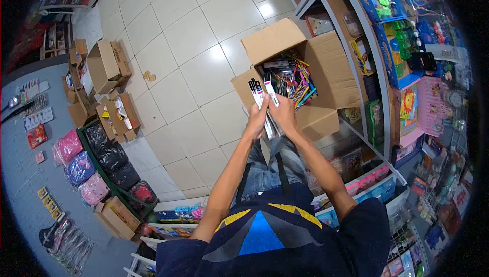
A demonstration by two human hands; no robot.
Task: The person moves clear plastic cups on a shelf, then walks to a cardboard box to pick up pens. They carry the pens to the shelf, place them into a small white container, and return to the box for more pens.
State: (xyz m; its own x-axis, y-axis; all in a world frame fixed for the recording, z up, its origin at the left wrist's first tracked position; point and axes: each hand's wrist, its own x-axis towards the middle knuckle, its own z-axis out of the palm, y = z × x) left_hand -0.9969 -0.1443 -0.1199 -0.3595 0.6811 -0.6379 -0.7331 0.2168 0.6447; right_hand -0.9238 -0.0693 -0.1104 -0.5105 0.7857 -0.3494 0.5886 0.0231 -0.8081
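Observation:
Several slim white packs with black ends [256, 92] are in my left hand [258, 117], its fingers wrapped round them. My right hand [283, 113] is closed on another slim white pack [270, 86], close beside the first ones. Both hands are nearly touching, above my lap at the near left edge of an open cardboard box [321, 68]. Inside the box lies a heap of colourful pens [300, 86], with some dark packs at its left side. My fingertips partly cover the packs.
Open cardboard boxes [109, 68] stand on the tiled floor at the left. Below them is a green crate [91, 149] with black plastic-wrapped bundles. Shelves [379, 48] of toys and stationery rise at the right. A low shelf with bins [364, 185] runs close behind my legs.

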